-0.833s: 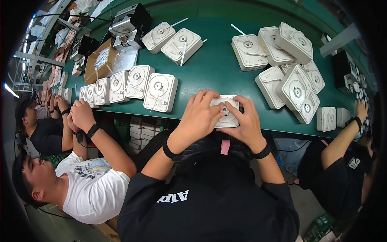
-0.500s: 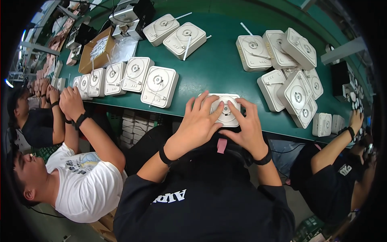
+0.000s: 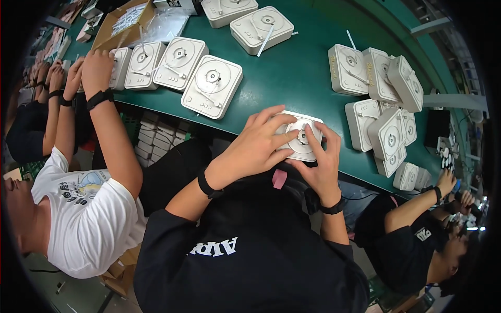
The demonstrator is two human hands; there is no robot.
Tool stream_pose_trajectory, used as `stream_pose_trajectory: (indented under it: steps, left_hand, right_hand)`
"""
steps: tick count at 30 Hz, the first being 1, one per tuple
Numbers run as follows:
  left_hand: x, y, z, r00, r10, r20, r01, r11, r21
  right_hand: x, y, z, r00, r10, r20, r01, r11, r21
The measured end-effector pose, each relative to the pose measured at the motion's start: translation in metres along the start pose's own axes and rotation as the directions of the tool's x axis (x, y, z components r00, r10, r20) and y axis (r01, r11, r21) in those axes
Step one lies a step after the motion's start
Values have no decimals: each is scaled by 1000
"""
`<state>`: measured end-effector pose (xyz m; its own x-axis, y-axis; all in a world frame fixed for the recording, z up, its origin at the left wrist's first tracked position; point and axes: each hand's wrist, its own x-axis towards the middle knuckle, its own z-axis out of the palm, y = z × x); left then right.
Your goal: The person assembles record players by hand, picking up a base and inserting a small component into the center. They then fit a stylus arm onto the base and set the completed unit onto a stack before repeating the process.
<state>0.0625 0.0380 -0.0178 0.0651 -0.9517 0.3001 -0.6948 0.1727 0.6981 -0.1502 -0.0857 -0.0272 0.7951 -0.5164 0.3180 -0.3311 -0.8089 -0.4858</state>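
A white, square turntable-shaped player (image 3: 303, 136) with a round hub lies at the near edge of the green table, between my two hands. My left hand (image 3: 261, 140) is curled over its left side, with fingers across the top face near the hub. On the opposite side, my right hand (image 3: 322, 163) grips the right edge and near corner, a finger reaching toward the hub. The palms and fingers cover much of the casing. Whether either hand holds a small part is hidden.
Similar white players (image 3: 211, 86) stand in a row at left, beside a co-worker's hands (image 3: 98, 73). Others (image 3: 271, 26) lie at the back, with a piled group (image 3: 386, 133) at right. A cardboard box (image 3: 107, 28) of white sticks sits far left. Co-workers flank me.
The whole view has shifted and tilted, so the table's things sit elsewhere in the picture. Both my hands stay on the player, with fingers slightly rearranged around the hub.
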Motion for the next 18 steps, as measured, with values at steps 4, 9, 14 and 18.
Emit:
stream_pose_trajectory:
  steps: [4, 9, 14, 18]
  left_hand:
    - [-1, -4, 7, 998, -9, -57, 5, 998, -67]
    - [-2, -1, 8, 999, 19, -50, -19, 1000, 8]
    - [0, 13, 15, 998, 64, 2, -62, 965, 256]
    - [10, 32, -1, 976, 91, 197, -177, 860, 479]
  right_hand:
    - [0, 0, -2, 1000, 4, 3, -4, 1000, 19]
    - [1, 2, 0, 1000, 13, 6, -14, 999, 32]
    - [0, 4, 0, 1000, 14, 10, -14, 1000, 16]
    - [1, 6, 2, 1000, 2, 6, -2, 1000, -12]
